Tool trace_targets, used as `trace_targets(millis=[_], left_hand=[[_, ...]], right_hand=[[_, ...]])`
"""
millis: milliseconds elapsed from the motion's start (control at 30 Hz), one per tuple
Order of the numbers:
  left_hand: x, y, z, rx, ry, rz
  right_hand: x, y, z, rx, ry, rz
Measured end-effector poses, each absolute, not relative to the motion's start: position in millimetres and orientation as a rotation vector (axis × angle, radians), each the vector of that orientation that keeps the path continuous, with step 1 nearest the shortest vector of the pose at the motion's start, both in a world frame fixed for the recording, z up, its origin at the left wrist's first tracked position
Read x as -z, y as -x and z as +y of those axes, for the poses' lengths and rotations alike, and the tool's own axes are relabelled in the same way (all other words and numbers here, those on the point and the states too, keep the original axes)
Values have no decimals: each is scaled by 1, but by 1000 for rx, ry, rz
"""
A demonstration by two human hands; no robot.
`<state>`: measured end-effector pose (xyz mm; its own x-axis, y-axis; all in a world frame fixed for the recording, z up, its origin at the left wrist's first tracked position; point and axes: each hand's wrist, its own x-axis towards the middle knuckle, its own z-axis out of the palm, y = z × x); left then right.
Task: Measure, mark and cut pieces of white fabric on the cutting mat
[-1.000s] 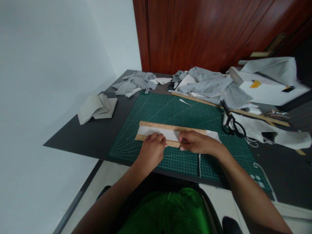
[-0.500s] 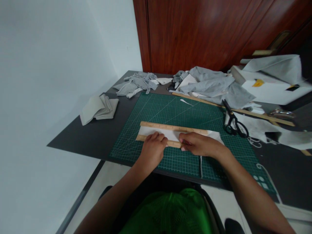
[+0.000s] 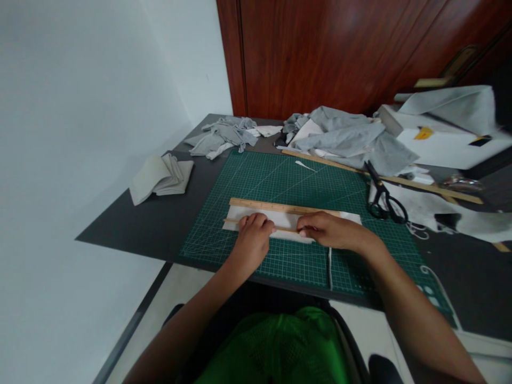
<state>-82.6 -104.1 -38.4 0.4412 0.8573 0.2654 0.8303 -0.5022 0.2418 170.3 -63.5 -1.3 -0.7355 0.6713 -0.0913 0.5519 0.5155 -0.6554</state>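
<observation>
A white fabric strip lies lengthwise on the green cutting mat. One wooden ruler rests flat along its far edge. A second, nearer ruler appears as a thin line over the strip, apparently tipped onto its edge. My left hand is closed over the left part of that nearer ruler, fingers bent across it. Farther right, my right hand pinches the same ruler near the strip's right part. Fingers cover parts of the ruler and fabric.
Black scissors lie at the mat's right edge, by a long wooden ruler. Grey fabric scraps are heaped behind, beside a white box. Folded cloth sits left. A grey cord hangs toward the front edge.
The nearer ruler has turned from lying flat to showing a thin edge, uncovering white fabric on its near side. Both hands still hold it; the right hand has shifted slightly away from me.
</observation>
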Motion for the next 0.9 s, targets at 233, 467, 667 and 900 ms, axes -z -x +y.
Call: trace_targets(millis=[233,467,667,900], left_hand=[[35,81,-104,-521,-2662,1535],[35,81,-103,-545,-2679,1546],[47,84,-100,-698,-2664,1537],[56,85,-98,-654,-2611,1592]], right_hand=[[1,-172,-64,-1030,1079,-2576],[0,-172,-61,-1021,1079,-2568],[10,-175,-52,-835,1120,-2565],[17,-178,-48,-836,1177,-2541]])
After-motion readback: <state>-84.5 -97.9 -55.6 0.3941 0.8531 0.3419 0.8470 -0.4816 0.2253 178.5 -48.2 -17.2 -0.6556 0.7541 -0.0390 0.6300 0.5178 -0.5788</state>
